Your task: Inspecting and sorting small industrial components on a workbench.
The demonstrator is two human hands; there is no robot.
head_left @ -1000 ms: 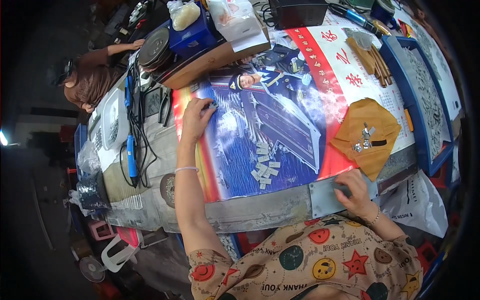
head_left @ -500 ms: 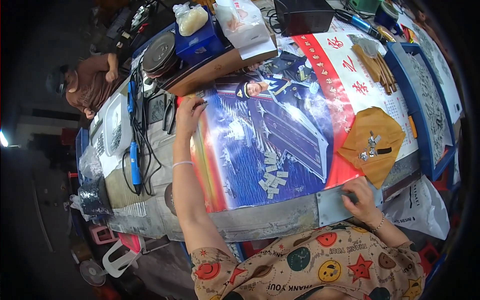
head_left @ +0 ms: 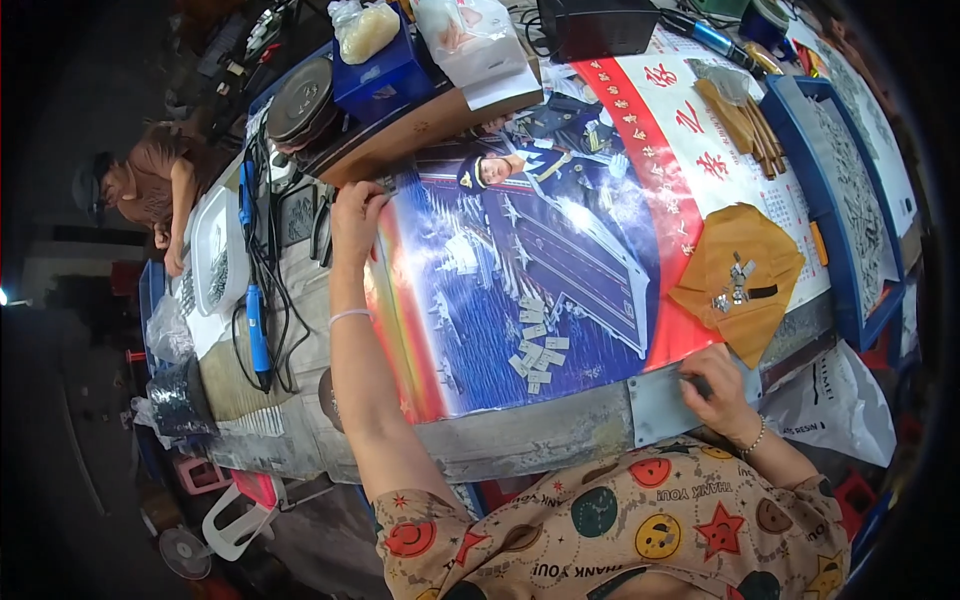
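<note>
My left hand (head_left: 357, 222) is closed at the far left edge of a glossy poster (head_left: 470, 330), beside dark-handled pliers (head_left: 321, 230). Its fingertips bend together, and what they pinch, if anything, is hidden. Near the table's front edge, my right hand (head_left: 722, 392) is curled over a grey metal plate (head_left: 652, 408). Something dark shows among its fingers, too unclear to name. Several small flat metal pieces (head_left: 537, 352) lie scattered on the poster between the hands. Beyond my right hand, a tan cloth (head_left: 735, 235) carries a little pile of small shiny metal parts (head_left: 738, 282).
A blue tray (head_left: 838, 210) of small metal parts stands at right. At left are a white tub (head_left: 218, 250), a blue pen-like tool (head_left: 258, 330) with black cable, and a round tin (head_left: 300, 100). A cardboard box (head_left: 420, 130) borders the poster's far side. Another person (head_left: 150, 190) sits far left.
The whole view has shifted slightly. My left hand has drawn a little left toward the pliers, and the small dark piece at its fingertips no longer shows. My right hand stays over the plate.
</note>
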